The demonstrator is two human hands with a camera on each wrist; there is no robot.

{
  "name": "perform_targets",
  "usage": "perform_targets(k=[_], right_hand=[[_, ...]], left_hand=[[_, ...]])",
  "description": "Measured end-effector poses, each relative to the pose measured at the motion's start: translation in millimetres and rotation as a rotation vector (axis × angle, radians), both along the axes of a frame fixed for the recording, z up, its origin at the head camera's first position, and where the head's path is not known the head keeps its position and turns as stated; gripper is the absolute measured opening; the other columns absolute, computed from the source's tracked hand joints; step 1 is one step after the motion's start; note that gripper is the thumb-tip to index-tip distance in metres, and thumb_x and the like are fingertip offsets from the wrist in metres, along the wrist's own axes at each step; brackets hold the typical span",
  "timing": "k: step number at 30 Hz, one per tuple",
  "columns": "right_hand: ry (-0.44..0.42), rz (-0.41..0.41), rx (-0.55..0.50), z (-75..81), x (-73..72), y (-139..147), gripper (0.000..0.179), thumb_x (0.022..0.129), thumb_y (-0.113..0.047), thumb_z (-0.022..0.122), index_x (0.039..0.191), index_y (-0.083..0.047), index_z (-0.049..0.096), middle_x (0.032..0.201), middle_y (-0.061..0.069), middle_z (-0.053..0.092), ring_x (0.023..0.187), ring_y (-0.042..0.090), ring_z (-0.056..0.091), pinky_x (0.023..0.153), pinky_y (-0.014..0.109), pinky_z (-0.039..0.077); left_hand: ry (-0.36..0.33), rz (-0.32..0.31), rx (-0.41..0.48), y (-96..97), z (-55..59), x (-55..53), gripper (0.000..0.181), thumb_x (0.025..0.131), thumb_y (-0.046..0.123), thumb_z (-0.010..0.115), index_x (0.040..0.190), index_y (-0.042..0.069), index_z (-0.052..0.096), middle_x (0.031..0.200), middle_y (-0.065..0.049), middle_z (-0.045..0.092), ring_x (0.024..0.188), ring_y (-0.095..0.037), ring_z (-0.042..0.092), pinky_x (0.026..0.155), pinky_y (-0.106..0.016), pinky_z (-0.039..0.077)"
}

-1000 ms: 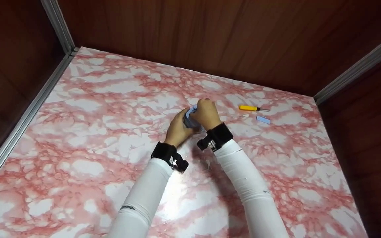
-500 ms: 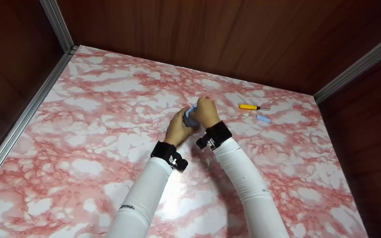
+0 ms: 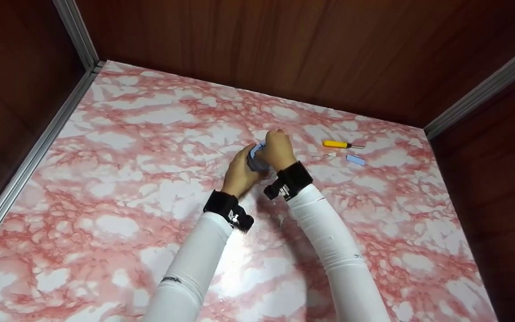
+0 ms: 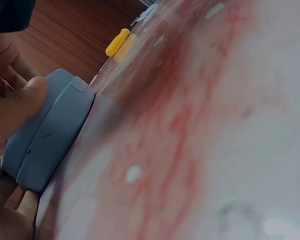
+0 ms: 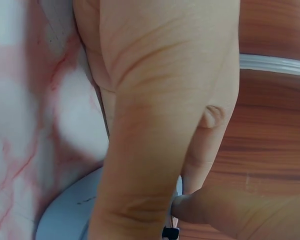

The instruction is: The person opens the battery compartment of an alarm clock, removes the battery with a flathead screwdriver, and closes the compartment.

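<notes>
A blue-grey rounded plastic casing stands close over the marbled tabletop, between both hands. My left hand grips it from the left; in the left wrist view the thumb lies across its side and a finger reaches under its lower edge. From the right, my right hand bends over the casing with fingers curled at its upper rim. The right wrist view shows the thumb reaching down to the casing, beside a small black and metal detail. The right fingertips are mostly hidden.
Right of the hands lies a yellow-handled screwdriver, its shaft pointing right. Just below that is a small flat light-blue rectangular piece, with small whitish bits to its left. Dark wood-grain panels wall the table at the back and sides.
The hands and casing stay almost in place. My right hand and wrist have shifted very slightly up and left in the head view; the screwdriver and blue piece lie as before.
</notes>
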State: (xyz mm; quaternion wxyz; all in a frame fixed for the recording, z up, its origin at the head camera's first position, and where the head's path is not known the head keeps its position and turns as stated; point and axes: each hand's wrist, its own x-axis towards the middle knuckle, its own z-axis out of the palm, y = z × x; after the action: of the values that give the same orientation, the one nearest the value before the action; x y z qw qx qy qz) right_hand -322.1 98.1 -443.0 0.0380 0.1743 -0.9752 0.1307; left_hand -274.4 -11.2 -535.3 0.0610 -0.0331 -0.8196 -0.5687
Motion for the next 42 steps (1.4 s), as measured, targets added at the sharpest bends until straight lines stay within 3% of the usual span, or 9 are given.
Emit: perform_targets(k=[8,14,24,29,33,42], right_hand=[[-0.006,-0.02,0.032,1.0,0.1,-1.2,0.027,0.075,-0.012,0.078,0.085,0.012,0.069,0.094,0.029,0.069,0.093,0.047,0.066,0.084,0.055,0.057],[-0.004,-0.013,0.045,-0.5,-1.3,-2.0,0.029,0.075,-0.012,0.078,0.088,0.012,0.069,0.095,0.028,0.07,0.094,0.046,0.066,0.084,0.054,0.057],[-0.032,-0.006,-0.02,-2.9,0.8,-0.9,0.021,0.078,-0.007,0.074,0.084,0.012,0.068,0.092,0.028,0.069,0.096,0.045,0.064,0.086,0.052,0.056],[-0.028,-0.035,-0.045,-5.8,5.1,-1.7,0.025,0.081,-0.013,0.074,0.081,0.011,0.068,0.093,0.028,0.068,0.093,0.046,0.065,0.085,0.051,0.057],[0.003,-0.017,-0.058,-9.3,9.2,-0.6,0.034,0.085,-0.022,0.076,0.078,0.011,0.068,0.089,0.028,0.068,0.091,0.045,0.065,0.084,0.051,0.059],[-0.018,-0.025,-0.092,-11.3,13.0,1.4,0.05,0.075,-0.024,0.086,0.1,0.016,0.07,0.1,0.028,0.063,0.089,0.045,0.066,0.084,0.049,0.059]], left_hand=[[0.035,-0.007,-0.013,-0.8,0.8,-0.9,0.075,0.081,0.016,0.079,0.149,0.007,0.049,0.145,-0.015,0.055,0.135,-0.029,0.05,0.114,-0.037,0.041],[0.024,0.002,0.0,-1.3,0.6,-1.0,0.076,0.08,0.015,0.079,0.149,0.008,0.05,0.145,-0.015,0.055,0.134,-0.029,0.051,0.113,-0.039,0.042],[0.009,-0.004,0.012,-1.6,1.8,-1.8,0.076,0.078,0.017,0.081,0.148,0.011,0.051,0.143,-0.011,0.057,0.131,-0.026,0.053,0.11,-0.037,0.043],[-0.01,0.002,-0.012,-1.2,0.1,-1.1,0.081,0.079,0.022,0.084,0.15,0.011,0.049,0.146,-0.013,0.054,0.133,-0.028,0.051,0.112,-0.039,0.043],[-0.004,0.005,-0.01,-0.5,-1.9,-1.1,0.083,0.079,0.016,0.083,0.152,0.008,0.045,0.15,-0.017,0.05,0.136,-0.032,0.049,0.113,-0.04,0.042],[0.004,0.015,-0.023,-0.6,-1.7,-1.2,0.077,0.082,0.012,0.079,0.151,0.007,0.047,0.149,-0.017,0.051,0.137,-0.032,0.048,0.114,-0.043,0.041]])
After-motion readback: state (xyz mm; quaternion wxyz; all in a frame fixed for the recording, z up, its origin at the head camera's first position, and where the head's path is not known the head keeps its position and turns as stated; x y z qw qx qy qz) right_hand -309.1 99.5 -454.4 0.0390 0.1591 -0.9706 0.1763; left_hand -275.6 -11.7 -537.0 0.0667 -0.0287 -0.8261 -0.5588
